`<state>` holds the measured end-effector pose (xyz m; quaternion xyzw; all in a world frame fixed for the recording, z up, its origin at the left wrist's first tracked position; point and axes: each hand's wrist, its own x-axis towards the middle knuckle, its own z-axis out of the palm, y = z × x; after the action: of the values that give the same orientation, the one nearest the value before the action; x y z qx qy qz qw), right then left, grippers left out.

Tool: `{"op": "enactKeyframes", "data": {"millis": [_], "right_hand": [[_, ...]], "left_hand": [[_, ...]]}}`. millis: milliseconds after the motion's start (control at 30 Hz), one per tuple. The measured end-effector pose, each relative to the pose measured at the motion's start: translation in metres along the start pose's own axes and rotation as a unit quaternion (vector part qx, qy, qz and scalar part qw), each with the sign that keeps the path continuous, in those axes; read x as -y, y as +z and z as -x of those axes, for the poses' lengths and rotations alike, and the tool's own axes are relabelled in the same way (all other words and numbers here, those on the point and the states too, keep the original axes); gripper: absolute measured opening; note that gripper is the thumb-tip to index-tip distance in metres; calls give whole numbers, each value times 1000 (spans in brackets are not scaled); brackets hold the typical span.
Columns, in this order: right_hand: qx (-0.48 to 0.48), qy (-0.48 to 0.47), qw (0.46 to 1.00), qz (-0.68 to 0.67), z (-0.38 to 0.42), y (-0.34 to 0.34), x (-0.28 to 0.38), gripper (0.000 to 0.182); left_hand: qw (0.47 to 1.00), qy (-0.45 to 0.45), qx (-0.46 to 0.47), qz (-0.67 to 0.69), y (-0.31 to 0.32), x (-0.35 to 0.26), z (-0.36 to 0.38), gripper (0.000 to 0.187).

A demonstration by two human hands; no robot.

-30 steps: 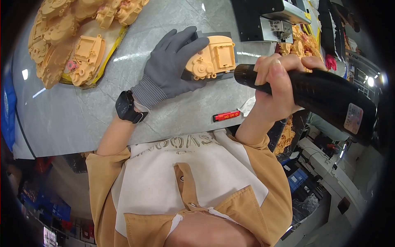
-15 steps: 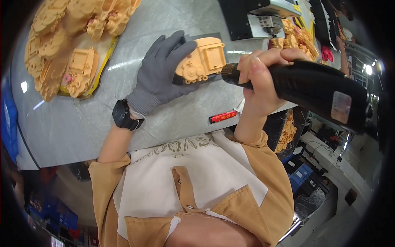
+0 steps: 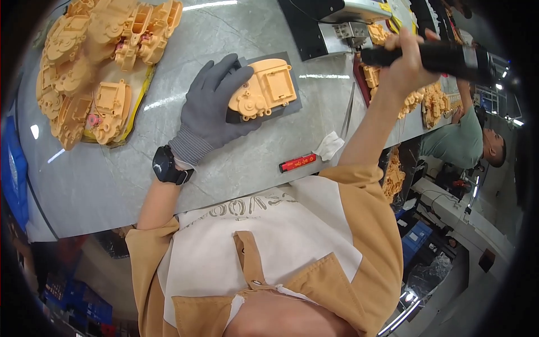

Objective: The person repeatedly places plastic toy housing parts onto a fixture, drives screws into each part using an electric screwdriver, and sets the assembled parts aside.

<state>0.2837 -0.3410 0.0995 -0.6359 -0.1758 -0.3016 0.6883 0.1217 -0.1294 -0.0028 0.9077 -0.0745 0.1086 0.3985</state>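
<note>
My left hand (image 3: 210, 104), in a grey glove, grips the left side of an orange plastic housing (image 3: 268, 87). The housing has a square recess and round gear-like bosses, and it rests on a dark grey block (image 3: 292, 106) on the table. Raised at the upper right, my bare right hand (image 3: 405, 64) is wrapped round a black electric screwdriver (image 3: 443, 59). Its tip points left, close to the metal machine and well apart from the housing.
Orange housings (image 3: 73, 73) are heaped on a yellow-edged tray at the left. A black and silver machine (image 3: 320, 28) stands at the back. A red box cutter (image 3: 297, 163) and white tissue (image 3: 329, 146) lie near the front edge. A co-worker (image 3: 463, 137) is at the right.
My right hand has lifted the screwdriver away from the housing, up and to the right. My left hand still holds the housing. The view has shifted slightly, and a co-worker now shows.
</note>
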Motion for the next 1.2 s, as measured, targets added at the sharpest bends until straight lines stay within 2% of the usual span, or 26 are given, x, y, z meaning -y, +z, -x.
{"op": "enactKeyframes", "data": {"millis": [33, 67, 167, 200, 300, 367, 500, 567, 667, 700, 767, 900, 967, 1100, 1167, 1200], "right_hand": [[33, 6, 999, -1, 9, -8, 9, 42], [12, 48, 997, -53, 27, -5, 27, 40], [103, 93, 975, -175, 73, 7, 69, 51], [110, 91, 980, -138, 89, 22, 82, 51], [132, 110, 969, -178, 108, 39, 91, 52], [210, 122, 963, -117, 111, 44, 93, 47], [244, 121, 954, -127, 116, 51, 82, 46], [260, 78, 960, -72, 118, 54, 73, 45], [256, 69, 961, -82, 119, 56, 70, 42], [257, 70, 961, -82, 121, 57, 69, 42], [198, 71, 970, -125, 125, 60, 64, 44], [187, 81, 965, -162, 125, 61, 60, 43], [226, 61, 959, -159, 126, 61, 58, 44], [236, 60, 962, -121, 125, 58, 60, 38], [339, 24, 939, -45, 116, 52, 58, 41], [331, 15, 942, -40, 114, 51, 59, 41]], "left_hand": [[1000, 17, -8, -6, 0, 2, -1, 87], [999, 33, -16, -13, 1, 3, 0, 87], [999, 30, -15, -4, 2, 5, 0, 81], [1000, 25, -10, -3, 3, 5, 1, 81], [999, 30, -31, 4, 3, 7, 2, 83], [998, 45, -35, 12, 3, 7, 2, 82], [998, 46, -32, 13, 1, 9, 4, 80], [998, 51, -36, 15, 1, 9, 4, 77], [998, 49, -25, 24, 0, 9, 4, 84], [998, 48, -25, 25, 0, 10, 5, 84], [997, 59, -29, 31, 0, 12, 4, 84], [998, 50, -29, 26, -1, 10, 6, 83], [997, 62, -27, 31, 0, 13, 5, 79], [997, 60, -52, 19, 2, 11, 5, 76], [996, 60, -50, 33, 4, 12, 4, 78], [996, 73, -49, 33, 3, 11, 4, 78]]}}
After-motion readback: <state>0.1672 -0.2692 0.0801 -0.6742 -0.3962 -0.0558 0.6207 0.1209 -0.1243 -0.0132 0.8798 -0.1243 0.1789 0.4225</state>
